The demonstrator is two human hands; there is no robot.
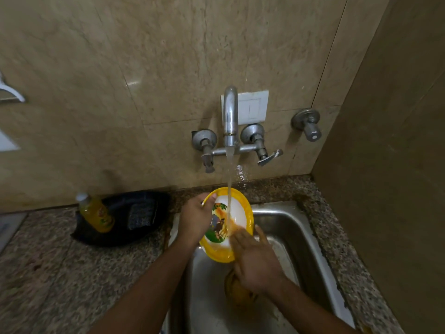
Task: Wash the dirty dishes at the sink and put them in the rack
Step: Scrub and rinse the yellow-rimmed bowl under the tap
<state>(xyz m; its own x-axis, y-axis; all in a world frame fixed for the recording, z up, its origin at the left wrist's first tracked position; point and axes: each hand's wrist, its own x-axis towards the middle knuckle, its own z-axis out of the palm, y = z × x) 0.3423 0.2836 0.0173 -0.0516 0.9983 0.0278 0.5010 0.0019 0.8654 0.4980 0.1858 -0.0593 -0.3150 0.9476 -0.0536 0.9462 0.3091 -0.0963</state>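
Note:
A yellow-rimmed plate [237, 208] with a white middle and a cartoon picture is tilted over the steel sink [293, 227], under the running stream from the wall tap [230, 116]. My left hand [196, 219] grips the plate's left rim, thumb on the face. My right hand [252, 259] lies with straight fingers on the plate's lower right face, where the water lands. Another yellowish dish [238, 295] sits in the basin beneath my right wrist, mostly hidden.
A yellow dish-soap bottle [97, 213] and a dark scrub pad [140, 214] lie in a black tray [125, 237] on the granite counter left of the sink. Tap handles [267, 157] and a separate valve [309, 127] stick out of the tiled wall. A side wall stands at right.

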